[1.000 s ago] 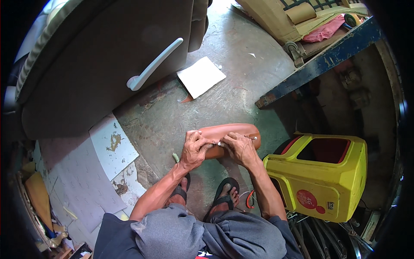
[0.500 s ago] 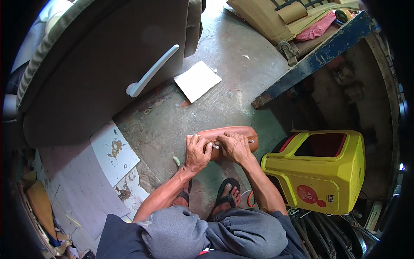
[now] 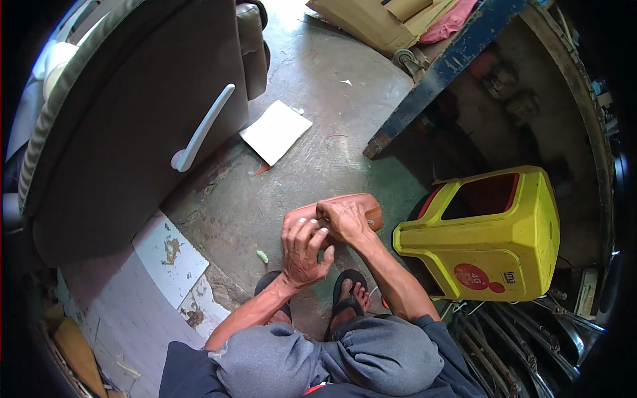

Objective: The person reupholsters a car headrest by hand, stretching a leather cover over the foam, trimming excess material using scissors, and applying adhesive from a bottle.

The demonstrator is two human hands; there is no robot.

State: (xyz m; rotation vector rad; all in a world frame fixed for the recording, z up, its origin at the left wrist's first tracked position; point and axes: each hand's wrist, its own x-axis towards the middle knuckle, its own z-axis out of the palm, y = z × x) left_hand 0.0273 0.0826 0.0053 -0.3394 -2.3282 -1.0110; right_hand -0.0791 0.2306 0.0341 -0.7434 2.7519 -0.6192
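Observation:
A long orange-brown padded piece, which looks like an armrest cushion, lies on the floor in front of my feet. My left hand rests at its near left side, fingers stretched out and slightly apart, holding nothing visible. Over the middle of the pad is my right hand, its fingers curled down and pressed together. Whatever lies between those fingertips is hidden. Beside the right hand, a small metal stud shows near the pad's right end.
A dark upholstered seat with a grey lever stands at left. White paper lies beyond the pad. To the right are a yellow plastic bin and a blue-edged bench. Scuffed white tiles cover the near left floor.
My left hand has let go of the pad's stud area and spread its fingers, shifting slightly nearer. My right hand stays curled on the pad. The whole view has shifted and turned slightly.

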